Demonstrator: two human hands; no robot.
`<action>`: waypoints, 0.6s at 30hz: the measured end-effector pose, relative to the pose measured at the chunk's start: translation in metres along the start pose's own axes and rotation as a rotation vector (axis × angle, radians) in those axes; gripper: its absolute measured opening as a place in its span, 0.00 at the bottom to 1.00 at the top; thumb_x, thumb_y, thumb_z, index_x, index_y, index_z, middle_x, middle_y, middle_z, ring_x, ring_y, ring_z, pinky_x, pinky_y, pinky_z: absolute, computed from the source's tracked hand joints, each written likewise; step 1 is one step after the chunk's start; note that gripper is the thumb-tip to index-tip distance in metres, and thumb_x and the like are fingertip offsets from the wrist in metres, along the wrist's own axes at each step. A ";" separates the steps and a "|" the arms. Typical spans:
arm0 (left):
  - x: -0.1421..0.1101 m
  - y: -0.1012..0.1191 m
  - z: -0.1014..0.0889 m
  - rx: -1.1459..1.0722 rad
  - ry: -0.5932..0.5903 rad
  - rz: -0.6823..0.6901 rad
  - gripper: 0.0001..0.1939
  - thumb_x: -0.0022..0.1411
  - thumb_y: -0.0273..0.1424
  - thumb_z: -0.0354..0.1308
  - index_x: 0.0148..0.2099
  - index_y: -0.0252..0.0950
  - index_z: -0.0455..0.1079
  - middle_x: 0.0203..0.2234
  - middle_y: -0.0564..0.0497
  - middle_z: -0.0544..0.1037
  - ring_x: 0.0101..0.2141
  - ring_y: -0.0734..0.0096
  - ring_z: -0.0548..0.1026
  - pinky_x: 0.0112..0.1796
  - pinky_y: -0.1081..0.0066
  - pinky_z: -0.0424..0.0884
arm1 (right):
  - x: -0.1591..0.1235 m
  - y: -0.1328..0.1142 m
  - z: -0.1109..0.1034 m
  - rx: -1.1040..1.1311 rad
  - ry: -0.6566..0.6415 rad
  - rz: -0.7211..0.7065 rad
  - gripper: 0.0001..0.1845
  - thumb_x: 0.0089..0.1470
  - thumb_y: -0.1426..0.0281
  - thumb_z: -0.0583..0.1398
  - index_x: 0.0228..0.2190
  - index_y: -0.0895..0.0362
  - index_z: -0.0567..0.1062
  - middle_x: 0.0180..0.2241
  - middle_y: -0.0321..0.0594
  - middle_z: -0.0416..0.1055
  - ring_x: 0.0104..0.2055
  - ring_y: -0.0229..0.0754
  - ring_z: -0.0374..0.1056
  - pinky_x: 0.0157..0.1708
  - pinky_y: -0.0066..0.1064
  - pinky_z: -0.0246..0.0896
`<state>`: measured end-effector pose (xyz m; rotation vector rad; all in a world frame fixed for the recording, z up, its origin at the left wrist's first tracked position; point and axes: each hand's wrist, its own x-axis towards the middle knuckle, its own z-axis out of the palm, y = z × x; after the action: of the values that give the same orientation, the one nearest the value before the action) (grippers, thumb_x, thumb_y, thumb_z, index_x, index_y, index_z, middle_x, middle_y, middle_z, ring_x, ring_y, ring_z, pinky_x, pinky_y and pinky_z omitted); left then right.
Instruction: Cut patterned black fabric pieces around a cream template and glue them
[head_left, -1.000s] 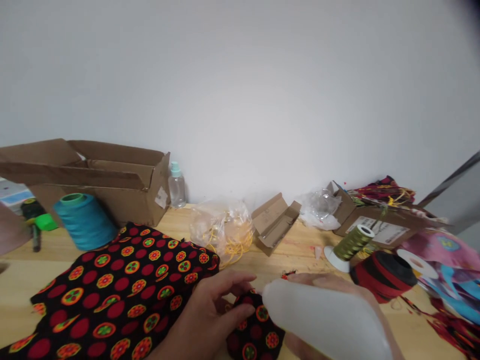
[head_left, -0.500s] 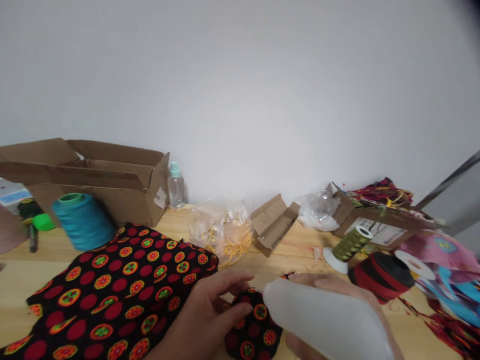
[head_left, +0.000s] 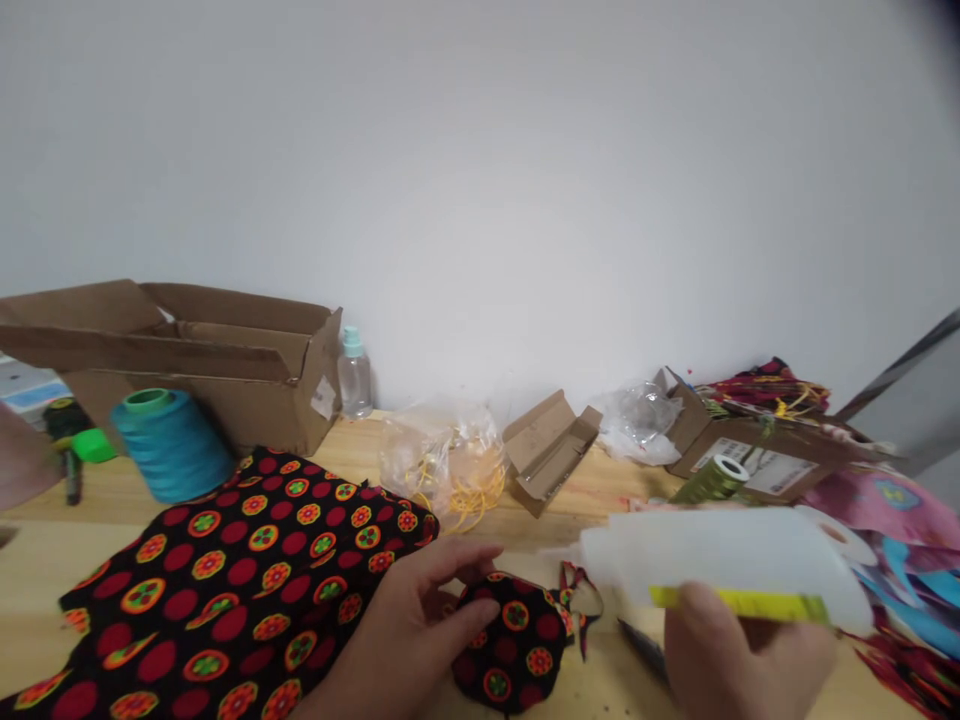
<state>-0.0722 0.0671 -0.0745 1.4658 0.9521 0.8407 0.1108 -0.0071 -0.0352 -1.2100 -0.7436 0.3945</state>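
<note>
Toward the table's (head_left: 60, 545) near edge, the round patterned piece (head_left: 514, 650), pinched by the left hand (head_left: 412, 620), is best steadied, the bottle (head_left: 720, 550) clasped by the right hand (head_left: 742, 665).

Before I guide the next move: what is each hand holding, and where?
The right hand grips the white squeeze bottle by its labelled side. The left hand pinches the small patterned pouch at its left edge.

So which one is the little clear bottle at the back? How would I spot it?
Find the big open cardboard box against the wall on the left. Just beyond its right end stands the small clear bottle. Its pale turquoise top sets it apart from the larger white bottle in the right hand.
</note>
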 end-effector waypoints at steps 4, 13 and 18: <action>0.003 -0.001 -0.001 -0.101 -0.027 -0.022 0.12 0.45 0.26 0.59 0.35 0.42 0.75 0.35 0.52 0.77 0.39 0.65 0.72 0.39 0.71 0.67 | 0.007 0.000 0.020 0.500 0.042 0.185 0.10 0.34 0.70 0.67 0.23 0.54 0.72 0.20 0.29 0.72 0.24 0.36 0.69 0.25 0.24 0.65; 0.008 -0.003 0.004 -0.275 -0.007 -0.068 0.05 0.44 0.32 0.62 0.26 0.36 0.73 0.21 0.54 0.78 0.25 0.72 0.72 0.28 0.76 0.66 | -0.018 0.027 0.037 0.647 -0.157 0.548 0.10 0.39 0.65 0.65 0.23 0.57 0.71 0.20 0.31 0.72 0.20 0.33 0.66 0.17 0.20 0.62; 0.009 -0.002 0.003 -0.337 0.014 -0.124 0.06 0.42 0.31 0.64 0.22 0.34 0.72 0.18 0.56 0.76 0.22 0.76 0.70 0.26 0.78 0.64 | -0.016 0.025 0.037 0.684 -0.151 0.559 0.10 0.39 0.66 0.66 0.22 0.56 0.71 0.20 0.29 0.71 0.21 0.32 0.67 0.17 0.19 0.62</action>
<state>-0.0662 0.0747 -0.0765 1.1025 0.8554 0.8737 0.0761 0.0168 -0.0578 -0.7158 -0.3264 1.1137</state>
